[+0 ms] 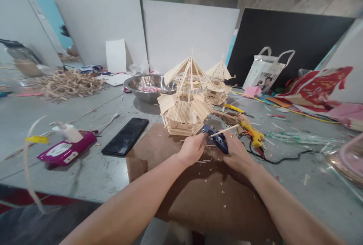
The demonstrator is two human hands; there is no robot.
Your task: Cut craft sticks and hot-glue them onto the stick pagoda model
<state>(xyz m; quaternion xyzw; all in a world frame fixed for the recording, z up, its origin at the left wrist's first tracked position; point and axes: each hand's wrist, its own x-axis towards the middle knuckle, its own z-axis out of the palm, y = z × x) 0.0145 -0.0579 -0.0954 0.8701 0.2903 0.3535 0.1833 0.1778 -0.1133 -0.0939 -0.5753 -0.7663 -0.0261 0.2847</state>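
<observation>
My left hand [193, 149] is closed, its fingertips pinching the near end of a thin wooden stick [231, 128]. A dark blue hand tool [222, 143] is gripped in my right hand [237, 153]; its far end reaches the left fingertips, and the stick crosses over it. Its jaws are too hidden to tell the exact kind. Just beyond both hands stands a small pavilion model [184, 112] built of wooden sticks, with a pointed, open-ribbed upper roof. Under my hands lies a brown board [193, 188] strewn with small stick offcuts.
Behind is a second stick pavilion [218, 82] beside a metal bowl [147, 95]. A yellow glue gun [255, 135] with a black cord lies right. A phone [125, 136] and a purple power strip [68, 148] lie left, a stick pile [68, 85] farther back.
</observation>
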